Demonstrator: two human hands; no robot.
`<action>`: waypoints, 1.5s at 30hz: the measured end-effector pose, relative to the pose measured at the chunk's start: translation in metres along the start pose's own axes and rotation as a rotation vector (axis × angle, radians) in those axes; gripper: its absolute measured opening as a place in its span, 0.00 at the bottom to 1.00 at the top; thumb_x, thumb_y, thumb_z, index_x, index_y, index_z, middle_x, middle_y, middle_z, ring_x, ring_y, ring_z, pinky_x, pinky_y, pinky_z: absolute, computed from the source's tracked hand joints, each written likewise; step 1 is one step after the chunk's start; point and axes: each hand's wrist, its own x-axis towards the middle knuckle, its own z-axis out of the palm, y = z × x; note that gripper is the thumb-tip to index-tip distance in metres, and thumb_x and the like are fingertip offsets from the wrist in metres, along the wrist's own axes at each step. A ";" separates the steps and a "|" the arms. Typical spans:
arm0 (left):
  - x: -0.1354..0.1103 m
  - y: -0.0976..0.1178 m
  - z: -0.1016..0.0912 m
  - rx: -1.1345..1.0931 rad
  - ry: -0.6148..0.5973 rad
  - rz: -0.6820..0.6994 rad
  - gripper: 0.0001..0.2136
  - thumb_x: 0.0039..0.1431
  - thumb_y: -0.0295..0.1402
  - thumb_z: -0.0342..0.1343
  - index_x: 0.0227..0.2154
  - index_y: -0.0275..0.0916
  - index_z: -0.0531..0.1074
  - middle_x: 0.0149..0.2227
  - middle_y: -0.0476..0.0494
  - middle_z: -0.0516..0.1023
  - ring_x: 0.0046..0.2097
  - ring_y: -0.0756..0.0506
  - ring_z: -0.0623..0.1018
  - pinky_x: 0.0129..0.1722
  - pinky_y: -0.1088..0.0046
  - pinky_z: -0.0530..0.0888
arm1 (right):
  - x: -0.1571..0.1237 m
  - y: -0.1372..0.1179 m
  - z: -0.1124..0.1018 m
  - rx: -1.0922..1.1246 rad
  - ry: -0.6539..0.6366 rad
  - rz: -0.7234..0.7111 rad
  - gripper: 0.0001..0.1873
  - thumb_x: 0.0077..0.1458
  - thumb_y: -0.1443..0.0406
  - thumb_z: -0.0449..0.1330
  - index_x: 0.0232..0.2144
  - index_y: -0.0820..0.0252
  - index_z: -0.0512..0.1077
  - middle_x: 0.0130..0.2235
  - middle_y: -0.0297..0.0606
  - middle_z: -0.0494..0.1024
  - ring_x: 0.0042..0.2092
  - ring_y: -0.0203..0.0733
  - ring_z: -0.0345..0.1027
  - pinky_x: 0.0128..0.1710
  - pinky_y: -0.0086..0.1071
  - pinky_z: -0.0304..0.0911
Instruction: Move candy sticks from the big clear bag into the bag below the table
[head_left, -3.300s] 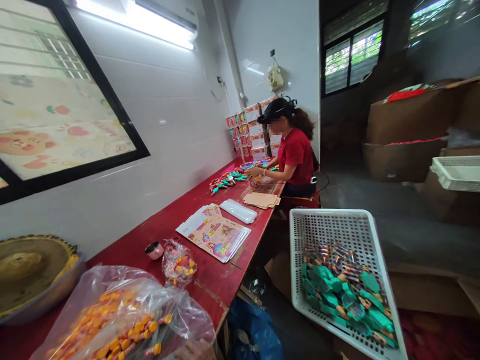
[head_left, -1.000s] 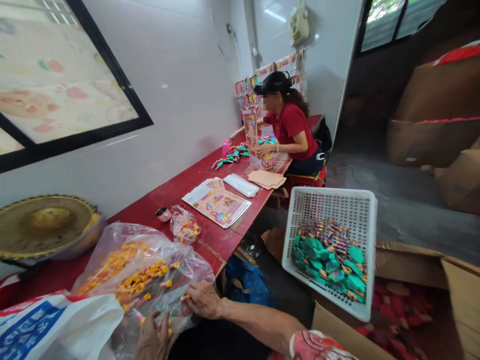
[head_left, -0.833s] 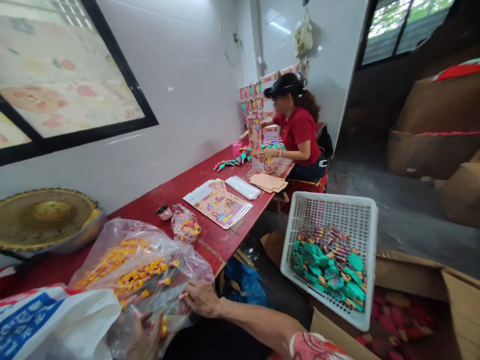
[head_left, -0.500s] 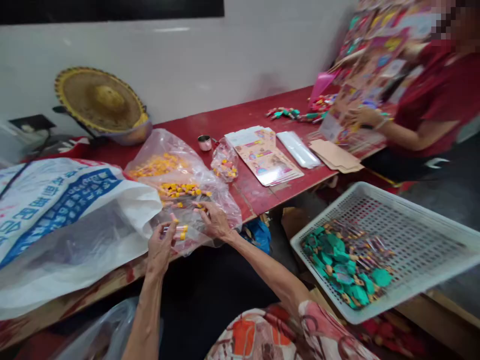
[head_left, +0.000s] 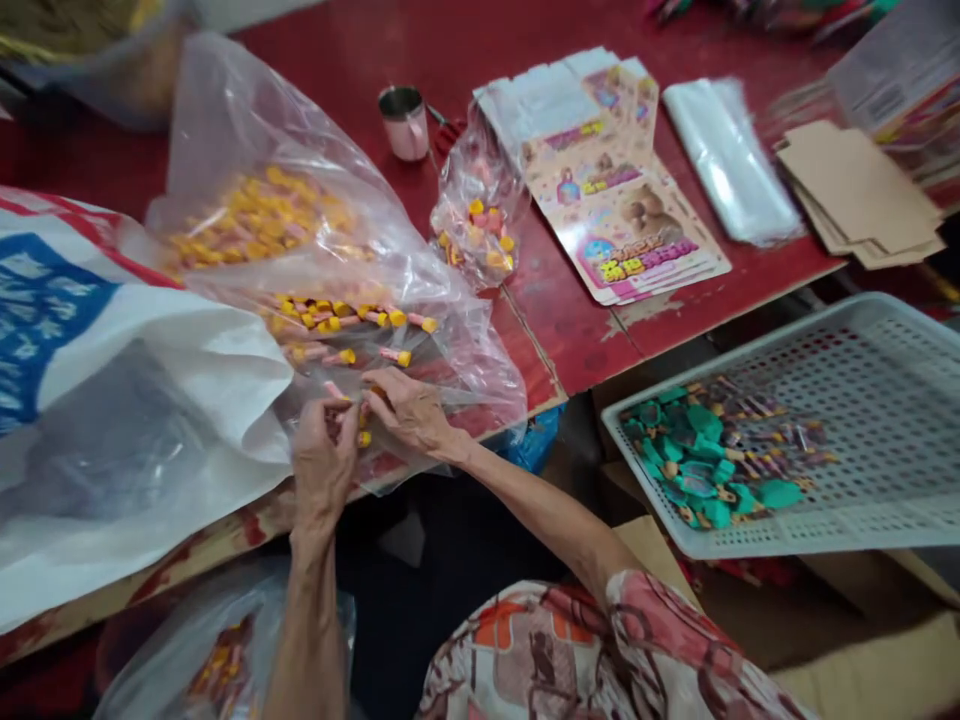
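My left hand (head_left: 326, 460) is closed at the near edge of a clear plastic bag, pinching small pink sticks with yellow ends; a yellow end (head_left: 364, 438) pokes out beside its fingertips. Right beside it, my right hand (head_left: 412, 412) has its fingers bent and drawn together, and a bit of yellow-brown shows under them. What exactly it grips is partly hidden. More pink sticks with yellow ends (head_left: 395, 356) lie loose on the plastic just beyond both hands. A larger heap (head_left: 262, 220) of them fills the clear bag (head_left: 360, 180) farther back.
A white woven sack (head_left: 187, 340) covers the table's left. Beyond the bag stand a metal cup (head_left: 406, 125), a small filled bag (head_left: 480, 225), printed cards (head_left: 637, 235), clear sleeves (head_left: 731, 160) and brown cardboard (head_left: 862, 190). At right sits a white basket (head_left: 885, 430) with green pieces.
My view has tipped down toward the table. My right hand has come left, close against my left hand; the sticks in the left hand are now mostly covered by fingers.
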 end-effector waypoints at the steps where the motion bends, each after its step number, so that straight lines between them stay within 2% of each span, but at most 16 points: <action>1: -0.002 0.003 -0.002 -0.046 0.006 -0.003 0.13 0.66 0.47 0.58 0.39 0.42 0.73 0.36 0.45 0.78 0.34 0.45 0.78 0.34 0.69 0.77 | 0.000 -0.002 0.000 -0.020 -0.009 0.004 0.13 0.77 0.64 0.58 0.59 0.57 0.75 0.58 0.40 0.82 0.58 0.46 0.77 0.56 0.35 0.72; 6: -0.015 0.015 -0.006 0.000 0.203 -0.015 0.16 0.71 0.50 0.59 0.42 0.41 0.74 0.37 0.46 0.79 0.34 0.46 0.77 0.34 0.69 0.75 | -0.002 -0.011 -0.003 -0.073 -0.027 0.011 0.15 0.78 0.64 0.58 0.61 0.58 0.74 0.59 0.40 0.82 0.57 0.44 0.77 0.56 0.34 0.72; 11: -0.012 0.009 0.002 -0.063 0.027 -0.052 0.18 0.68 0.53 0.59 0.40 0.41 0.74 0.37 0.46 0.79 0.35 0.46 0.79 0.35 0.69 0.78 | -0.005 -0.014 -0.009 -0.077 -0.021 0.041 0.16 0.79 0.63 0.55 0.61 0.61 0.75 0.59 0.43 0.82 0.58 0.46 0.78 0.57 0.36 0.72; 12: -0.012 0.009 0.000 -0.105 0.034 -0.082 0.18 0.67 0.54 0.59 0.39 0.42 0.74 0.36 0.47 0.78 0.34 0.46 0.78 0.33 0.70 0.78 | -0.005 -0.014 -0.009 -0.078 -0.018 0.041 0.16 0.79 0.63 0.56 0.61 0.61 0.75 0.59 0.43 0.82 0.58 0.46 0.78 0.57 0.36 0.72; 16: -0.017 0.017 -0.005 -0.152 0.251 -0.118 0.17 0.66 0.51 0.61 0.40 0.41 0.75 0.37 0.47 0.79 0.33 0.48 0.78 0.32 0.73 0.77 | -0.006 -0.008 -0.008 -0.066 -0.008 0.018 0.15 0.77 0.64 0.57 0.60 0.59 0.76 0.58 0.42 0.83 0.57 0.46 0.79 0.56 0.36 0.73; 17: -0.018 0.016 -0.003 -0.150 0.259 -0.122 0.16 0.66 0.50 0.62 0.40 0.41 0.74 0.36 0.47 0.79 0.33 0.48 0.78 0.32 0.73 0.77 | -0.007 -0.006 -0.008 -0.055 0.001 0.009 0.14 0.77 0.65 0.57 0.60 0.59 0.76 0.57 0.42 0.83 0.57 0.46 0.79 0.55 0.36 0.73; 22: -0.015 -0.006 0.006 -0.321 0.095 -0.262 0.16 0.62 0.49 0.65 0.39 0.41 0.72 0.33 0.48 0.78 0.31 0.48 0.79 0.30 0.75 0.76 | -0.007 0.004 -0.006 -0.010 0.055 -0.030 0.15 0.77 0.63 0.54 0.57 0.57 0.77 0.55 0.43 0.84 0.55 0.46 0.80 0.55 0.37 0.74; 25: -0.017 -0.014 0.009 -0.347 0.218 -0.258 0.16 0.66 0.48 0.63 0.42 0.41 0.73 0.36 0.47 0.79 0.33 0.47 0.80 0.32 0.74 0.77 | -0.006 0.008 -0.006 0.018 0.045 -0.057 0.16 0.76 0.61 0.53 0.56 0.58 0.77 0.52 0.44 0.84 0.53 0.47 0.80 0.55 0.38 0.74; 27: -0.021 -0.009 0.012 -0.248 0.272 -0.213 0.12 0.70 0.44 0.61 0.45 0.41 0.74 0.38 0.47 0.80 0.34 0.47 0.81 0.34 0.74 0.77 | -0.006 0.010 -0.007 0.038 0.038 -0.068 0.17 0.76 0.60 0.52 0.55 0.57 0.77 0.50 0.44 0.85 0.52 0.48 0.80 0.55 0.39 0.74; 29: -0.025 0.002 0.016 -0.068 0.205 -0.155 0.08 0.73 0.38 0.61 0.47 0.41 0.75 0.42 0.44 0.82 0.37 0.47 0.82 0.36 0.74 0.76 | -0.007 0.013 -0.009 0.056 0.040 -0.080 0.18 0.76 0.58 0.52 0.53 0.58 0.78 0.50 0.46 0.85 0.52 0.49 0.80 0.55 0.40 0.74; 32: -0.024 0.021 0.017 0.193 -0.025 -0.056 0.07 0.73 0.33 0.62 0.50 0.42 0.77 0.51 0.40 0.83 0.46 0.43 0.84 0.37 0.73 0.74 | -0.008 0.018 -0.012 0.061 0.044 -0.090 0.20 0.76 0.54 0.51 0.52 0.58 0.78 0.52 0.49 0.84 0.53 0.52 0.79 0.55 0.43 0.74; 34: -0.021 0.029 0.016 0.248 -0.079 -0.037 0.08 0.75 0.34 0.60 0.53 0.42 0.77 0.57 0.38 0.82 0.51 0.41 0.84 0.39 0.71 0.75 | -0.008 0.022 -0.013 0.047 0.037 -0.105 0.22 0.76 0.52 0.51 0.52 0.58 0.78 0.52 0.50 0.84 0.53 0.52 0.78 0.55 0.44 0.74; 36: -0.017 0.030 0.016 0.192 -0.055 -0.059 0.09 0.76 0.35 0.59 0.55 0.43 0.76 0.58 0.37 0.81 0.53 0.40 0.84 0.43 0.70 0.76 | -0.008 0.023 -0.013 0.035 0.048 -0.123 0.23 0.76 0.51 0.50 0.51 0.58 0.79 0.51 0.50 0.84 0.52 0.52 0.78 0.55 0.44 0.74; 39: -0.008 0.022 0.019 -0.008 -0.054 -0.177 0.13 0.74 0.33 0.60 0.58 0.43 0.73 0.51 0.41 0.84 0.49 0.42 0.84 0.48 0.68 0.78 | -0.011 0.020 -0.014 0.032 0.161 -0.116 0.22 0.76 0.52 0.50 0.52 0.57 0.78 0.51 0.49 0.84 0.52 0.52 0.79 0.56 0.45 0.74; 42: 0.005 0.013 0.025 -0.122 -0.034 -0.300 0.25 0.71 0.31 0.63 0.67 0.40 0.67 0.47 0.43 0.85 0.49 0.41 0.85 0.51 0.64 0.80 | -0.013 0.015 -0.017 0.064 0.301 -0.063 0.22 0.76 0.52 0.50 0.56 0.58 0.76 0.50 0.49 0.83 0.48 0.50 0.80 0.54 0.46 0.75; 45: 0.015 0.013 0.030 -0.155 0.015 -0.280 0.35 0.69 0.30 0.65 0.75 0.41 0.59 0.54 0.39 0.84 0.52 0.39 0.86 0.53 0.63 0.81 | -0.012 0.014 -0.019 0.053 0.333 -0.054 0.22 0.75 0.52 0.51 0.57 0.58 0.75 0.50 0.49 0.82 0.47 0.49 0.80 0.53 0.46 0.75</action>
